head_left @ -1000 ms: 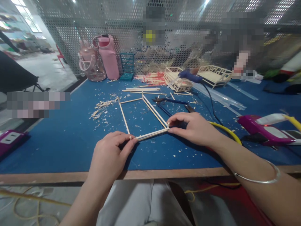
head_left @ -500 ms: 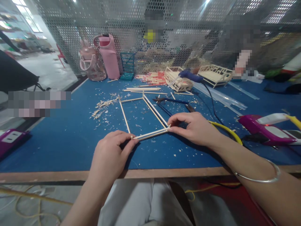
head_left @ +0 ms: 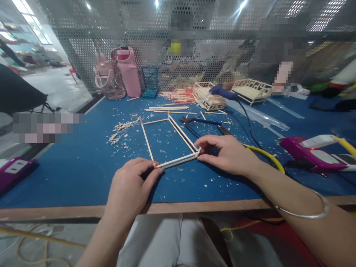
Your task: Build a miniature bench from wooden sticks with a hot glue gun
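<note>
Pinching near-left corner of stick frame [head_left: 169, 139] with left hand [head_left: 130, 187], thumb and forefinger closed tight on the stick ends; pinching near-right corner with right hand [head_left: 228, 154], fingertips narrow around the joint, silver bangle [head_left: 306, 214] on that wrist. Lying flat on blue table [head_left: 69, 174] near its front edge, held between both hands, far side pointing toward loose sticks [head_left: 167, 109]. Also spotted: wood chips [head_left: 122, 128] left of frame, dark pliers [head_left: 200, 120] just right of it, blue glue gun [head_left: 222, 92] and pink bottle [head_left: 129, 72] at back, magenta tool [head_left: 311, 154] far right.
</note>
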`<action>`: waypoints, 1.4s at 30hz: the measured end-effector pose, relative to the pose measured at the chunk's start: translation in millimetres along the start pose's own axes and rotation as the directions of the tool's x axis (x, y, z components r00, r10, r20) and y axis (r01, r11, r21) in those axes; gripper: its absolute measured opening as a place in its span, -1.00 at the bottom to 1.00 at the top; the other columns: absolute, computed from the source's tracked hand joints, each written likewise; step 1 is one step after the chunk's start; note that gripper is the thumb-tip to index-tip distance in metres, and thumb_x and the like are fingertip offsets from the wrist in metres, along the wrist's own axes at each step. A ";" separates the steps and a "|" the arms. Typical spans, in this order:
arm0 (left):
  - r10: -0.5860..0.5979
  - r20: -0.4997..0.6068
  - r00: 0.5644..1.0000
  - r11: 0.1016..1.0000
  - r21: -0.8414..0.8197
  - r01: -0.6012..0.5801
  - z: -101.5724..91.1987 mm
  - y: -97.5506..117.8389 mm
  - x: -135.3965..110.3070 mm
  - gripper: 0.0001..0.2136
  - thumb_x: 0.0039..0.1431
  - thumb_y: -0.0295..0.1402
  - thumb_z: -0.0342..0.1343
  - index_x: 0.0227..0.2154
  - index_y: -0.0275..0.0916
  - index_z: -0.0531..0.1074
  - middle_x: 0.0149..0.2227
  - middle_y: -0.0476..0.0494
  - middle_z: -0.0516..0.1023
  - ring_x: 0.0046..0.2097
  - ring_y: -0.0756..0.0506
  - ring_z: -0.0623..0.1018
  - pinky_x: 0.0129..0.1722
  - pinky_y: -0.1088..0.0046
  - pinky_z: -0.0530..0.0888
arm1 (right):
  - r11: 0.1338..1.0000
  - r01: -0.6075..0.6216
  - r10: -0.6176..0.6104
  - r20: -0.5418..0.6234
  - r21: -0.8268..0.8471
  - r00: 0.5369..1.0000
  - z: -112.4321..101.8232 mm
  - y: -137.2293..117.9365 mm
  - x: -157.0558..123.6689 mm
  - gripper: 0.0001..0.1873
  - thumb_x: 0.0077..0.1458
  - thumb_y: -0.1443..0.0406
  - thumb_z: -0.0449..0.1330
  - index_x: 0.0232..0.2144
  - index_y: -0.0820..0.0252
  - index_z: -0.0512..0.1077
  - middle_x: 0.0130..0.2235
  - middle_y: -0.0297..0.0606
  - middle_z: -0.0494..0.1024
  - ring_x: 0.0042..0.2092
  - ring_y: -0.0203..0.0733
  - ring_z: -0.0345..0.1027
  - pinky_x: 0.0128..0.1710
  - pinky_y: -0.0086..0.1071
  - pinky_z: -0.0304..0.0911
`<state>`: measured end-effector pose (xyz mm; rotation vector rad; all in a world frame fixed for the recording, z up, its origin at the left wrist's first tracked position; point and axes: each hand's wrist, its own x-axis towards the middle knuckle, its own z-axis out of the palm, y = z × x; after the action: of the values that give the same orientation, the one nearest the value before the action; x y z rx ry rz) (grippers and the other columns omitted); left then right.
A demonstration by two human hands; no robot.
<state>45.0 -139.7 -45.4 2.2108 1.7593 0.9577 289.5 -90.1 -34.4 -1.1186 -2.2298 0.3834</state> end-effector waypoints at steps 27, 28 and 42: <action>0.009 -0.019 1.000 1.000 -0.011 -0.009 -3.0 -1.5 -1.4 -0.79 0.12 -0.25 0.06 -0.50 -0.15 0.55 -0.43 -0.07 0.61 -0.33 -0.11 0.58 -0.32 0.40 0.48 | 1.000 0.005 -0.006 0.083 0.017 0.997 2.5 -2.9 4.5 -0.87 0.11 0.30 0.10 -0.43 0.15 0.44 -0.42 -0.33 0.57 -0.39 -0.26 0.42 -0.36 -0.40 0.24; -0.003 -0.017 1.000 1.000 -0.017 0.002 -3.2 -1.5 -1.2 -0.80 0.11 -0.24 0.07 -0.49 -0.15 0.55 -0.42 -0.08 0.61 -0.32 -0.11 0.58 -0.31 0.39 0.49 | 0.998 -0.020 0.016 0.075 0.051 0.997 2.0 -2.3 4.2 -0.89 0.08 0.29 0.11 -0.37 0.16 0.44 -0.41 -0.32 0.58 -0.38 -0.25 0.43 -0.36 -0.40 0.25; -0.270 0.035 0.962 0.910 -0.318 0.266 -46.4 6.4 29.5 -0.71 -0.08 -0.07 0.16 -0.52 -0.20 0.58 -0.50 -0.06 0.59 -0.41 -0.10 0.49 -0.39 0.44 0.36 | 0.982 -0.141 0.152 -0.085 0.123 0.985 5.3 16.8 11.8 -0.67 -0.10 0.37 0.01 -0.23 0.20 0.41 -0.48 -0.34 0.54 -0.46 -0.28 0.37 -0.38 -0.41 0.26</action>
<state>27.1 -126.5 5.3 1.7173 1.7102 1.0981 291.2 -70.5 -42.3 -1.2162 -2.0229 0.5053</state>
